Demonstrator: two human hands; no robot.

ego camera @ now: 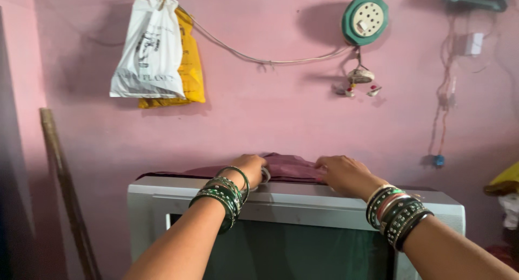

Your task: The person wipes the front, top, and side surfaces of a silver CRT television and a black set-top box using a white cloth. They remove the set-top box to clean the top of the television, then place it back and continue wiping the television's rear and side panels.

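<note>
Hands reach over a grey boxy television set (pixel 292 201), where a folded maroon cloth (pixel 286 166) lies along the back edge of its top. The left hand (pixel 250 166) curls its fingers shut on the cloth's left end, beside something small and white. The right hand (pixel 343 173) lies flat, fingers spread loosely on the cloth's right end.

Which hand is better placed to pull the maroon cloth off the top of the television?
Probably the left hand: it looks closed in a grip on the maroon cloth near its bunched middle, atop the grey television. The right hand lies flatter on the cloth's right part.
</note>
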